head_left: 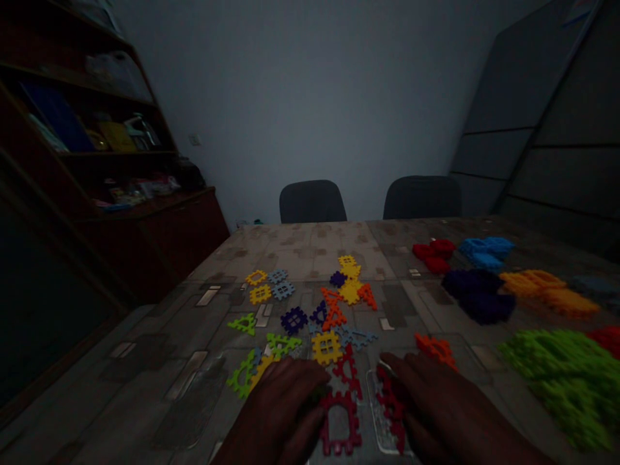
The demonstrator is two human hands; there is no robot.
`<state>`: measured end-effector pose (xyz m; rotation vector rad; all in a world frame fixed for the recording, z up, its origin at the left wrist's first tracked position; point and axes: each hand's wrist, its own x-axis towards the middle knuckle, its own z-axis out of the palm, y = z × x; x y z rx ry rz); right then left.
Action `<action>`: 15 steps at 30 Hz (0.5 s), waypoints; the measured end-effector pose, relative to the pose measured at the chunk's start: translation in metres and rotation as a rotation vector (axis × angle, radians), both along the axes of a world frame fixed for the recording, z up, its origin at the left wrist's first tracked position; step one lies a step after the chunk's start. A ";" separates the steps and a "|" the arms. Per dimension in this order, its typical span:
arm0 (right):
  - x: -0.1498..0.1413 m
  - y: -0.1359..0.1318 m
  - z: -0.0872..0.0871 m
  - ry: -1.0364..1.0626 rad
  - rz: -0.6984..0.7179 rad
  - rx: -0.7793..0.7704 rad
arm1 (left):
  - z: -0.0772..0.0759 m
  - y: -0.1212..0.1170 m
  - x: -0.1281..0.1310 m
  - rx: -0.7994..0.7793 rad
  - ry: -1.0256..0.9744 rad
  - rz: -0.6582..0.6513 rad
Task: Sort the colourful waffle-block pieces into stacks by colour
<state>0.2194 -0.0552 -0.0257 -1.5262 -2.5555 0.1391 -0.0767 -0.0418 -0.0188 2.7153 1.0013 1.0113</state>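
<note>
My left hand (pixel 283 403) lies palm down on the table, fingers touching a dark red arch-shaped waffle block (pixel 340 423). My right hand (pixel 426 403) rests palm down beside it, its fingers on a red strip of blocks (pixel 391 407). Whether either hand grips its piece I cannot tell in the dim light. Just beyond the fingers lie a yellow square block (pixel 326 347), a red piece (pixel 349 369), green curved pieces (pixel 245 374) and an orange piece (pixel 436 349).
Sorted piles sit at the right: green (pixel 566 374), purple (pixel 477 294), yellow-orange (pixel 547 290), red (pixel 434 253), blue (pixel 485 250). Several loose flat pieces are spread mid-table (pixel 339 290). Two dark chairs (pixel 312 201) stand at the far edge; a shelf cabinet (pixel 121 194) is at the left.
</note>
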 end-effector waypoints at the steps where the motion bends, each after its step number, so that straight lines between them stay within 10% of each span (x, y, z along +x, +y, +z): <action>1: 0.000 0.000 -0.001 -0.016 -0.012 0.010 | -0.001 0.000 0.000 -0.001 -0.011 -0.003; 15: -0.003 -0.005 0.014 0.098 -0.068 -0.108 | -0.011 0.003 0.002 -0.057 -0.046 -0.011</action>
